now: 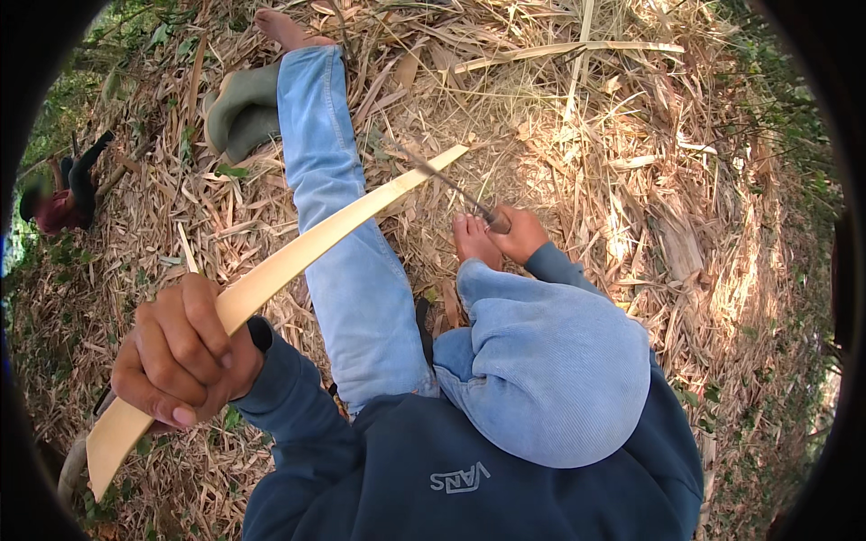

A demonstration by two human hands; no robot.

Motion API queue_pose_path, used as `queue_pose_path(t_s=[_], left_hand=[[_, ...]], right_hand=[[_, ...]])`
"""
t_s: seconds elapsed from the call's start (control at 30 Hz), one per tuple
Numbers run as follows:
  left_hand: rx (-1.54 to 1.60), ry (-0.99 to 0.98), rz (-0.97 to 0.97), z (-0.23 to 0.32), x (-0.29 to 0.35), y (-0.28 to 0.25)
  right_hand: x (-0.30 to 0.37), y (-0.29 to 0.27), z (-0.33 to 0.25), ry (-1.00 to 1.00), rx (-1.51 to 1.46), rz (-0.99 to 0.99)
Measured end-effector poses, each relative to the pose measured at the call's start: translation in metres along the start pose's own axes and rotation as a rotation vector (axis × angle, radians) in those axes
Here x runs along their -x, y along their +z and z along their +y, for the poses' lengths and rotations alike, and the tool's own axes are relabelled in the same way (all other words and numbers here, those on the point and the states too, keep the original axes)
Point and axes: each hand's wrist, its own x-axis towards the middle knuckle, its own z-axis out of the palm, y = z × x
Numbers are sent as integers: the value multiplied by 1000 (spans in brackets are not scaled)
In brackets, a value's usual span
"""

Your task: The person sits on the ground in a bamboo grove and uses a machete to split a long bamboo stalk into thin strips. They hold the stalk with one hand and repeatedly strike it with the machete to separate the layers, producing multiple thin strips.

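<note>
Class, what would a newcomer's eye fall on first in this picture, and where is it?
First, the long, curved, pale-yellow flat strip, slanting from lower left toward upper centre, held near its lower end by the bare left grip. Next, the thin, dark blade just right of centre, its handle in the bare right grip. Then the olive-green boots at upper left, beside the outstretched leg in light-blue denim.

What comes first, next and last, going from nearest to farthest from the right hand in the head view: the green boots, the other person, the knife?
From the right hand:
1. Knife: held in it, the blade pointing up and left.
2. Green boots: upper left, beyond the outstretched leg.
3. Other person: near the far left edge.
</note>
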Motion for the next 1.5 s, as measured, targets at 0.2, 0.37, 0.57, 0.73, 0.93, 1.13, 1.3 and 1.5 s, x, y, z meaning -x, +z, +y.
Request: queue_pose_path(t_s=[0.2,0.37,0.57,0.73,0.93,1.13,1.3,1.5], left_hand=[[-18,1,7,-1,0,-4],[-23,-23,17,0,1,-4],[-4,-42,144,5,-3,-21],[-131,-17,336,8,-6,-25],[-168,34,532,9,-9,-39],[-185,33,588,14,-17,-59],[-220,28,578,24,-33,-72],[-386,52,744,25,-25,-75]], right_hand=[[-2,1,18,33,81,-45],[-5,-4,73,213,195,28],[-1,6,76,280,162,110],[15,14,26,70,6,8],[0,26,47,333,34,137],[19,35,66,246,36,130],[1,18,54,337,41,92],[10,32,-30,58,-69,53]])
